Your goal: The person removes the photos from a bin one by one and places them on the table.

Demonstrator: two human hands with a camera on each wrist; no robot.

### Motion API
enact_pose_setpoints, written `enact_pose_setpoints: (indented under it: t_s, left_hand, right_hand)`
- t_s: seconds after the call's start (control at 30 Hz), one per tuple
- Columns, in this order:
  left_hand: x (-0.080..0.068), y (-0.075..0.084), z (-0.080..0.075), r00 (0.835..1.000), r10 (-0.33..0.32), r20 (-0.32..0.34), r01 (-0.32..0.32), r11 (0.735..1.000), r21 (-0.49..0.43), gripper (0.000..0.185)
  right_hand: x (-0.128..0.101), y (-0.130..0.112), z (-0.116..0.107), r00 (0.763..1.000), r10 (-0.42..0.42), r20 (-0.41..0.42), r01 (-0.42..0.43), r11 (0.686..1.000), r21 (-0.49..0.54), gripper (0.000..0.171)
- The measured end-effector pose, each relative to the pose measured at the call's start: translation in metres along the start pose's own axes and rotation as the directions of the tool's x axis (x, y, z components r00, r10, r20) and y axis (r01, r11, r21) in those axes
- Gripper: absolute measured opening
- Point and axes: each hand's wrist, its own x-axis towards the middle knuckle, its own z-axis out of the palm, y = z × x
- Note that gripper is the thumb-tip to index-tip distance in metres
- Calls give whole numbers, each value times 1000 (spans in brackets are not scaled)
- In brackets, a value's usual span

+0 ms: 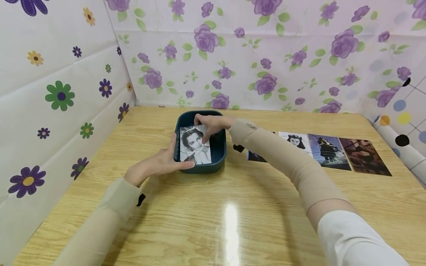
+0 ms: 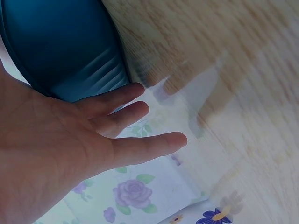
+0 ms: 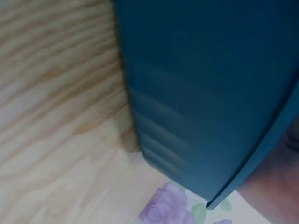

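A dark teal box (image 1: 217, 157) with rounded corners stands on the wooden table. Inside it, a black-and-white photo (image 1: 194, 146) of a woman's portrait faces up. My right hand (image 1: 213, 125) reaches in over the box's right rim and grips the photo, thumb on its face and forefinger near its top edge; the other fingers are hidden. Along the box's left side my left hand (image 1: 163, 159) has its fingers stretched out, with the thumb at the front rim near the photo's lower corner. The left wrist view shows those fingers straight beside the box wall (image 2: 70, 51).
To the right, partly behind my right forearm, lie several photos in a row: a black-and-white portrait (image 1: 296, 140), a bluish picture of a dark-clothed figure (image 1: 327, 151) and a dark brown one (image 1: 364, 155). Flowered sheeting (image 1: 233, 55) stands behind and at both sides of the table.
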Motion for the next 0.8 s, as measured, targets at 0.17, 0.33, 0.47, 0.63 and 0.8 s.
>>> enact_pose_setpoints:
  t_s: [0.17, 0.33, 0.47, 0.63, 0.8]
  left_hand:
    - [0, 1, 0, 1000, 3, -9, -3, 1000, 5, 129]
    - [1, 1, 0, 1000, 19, -8, -19, 1000, 13, 129]
    - [1, 2, 1, 1000, 18, 4, -18, 1000, 15, 129]
    - [0, 4, 1, 1000, 11, 12, -11, 1000, 9, 129]
    - [0, 4, 1, 1000, -1, 12, 1, 1000, 24, 129]
  right_hand:
    - [-10, 1, -3, 1000, 2, -12, 0, 986, 168, 62]
    - [-19, 2, -6, 1000, -2, -2, 3, 955, 298, 58]
    - [-30, 1, -12, 1000, -12, -13, 16, 930, 366, 57]
    - [-48, 4, -28, 999, -16, -45, 33, 916, 399, 54]
    - [-80, 14, -47, 997, -43, -60, 65, 901, 430, 54]
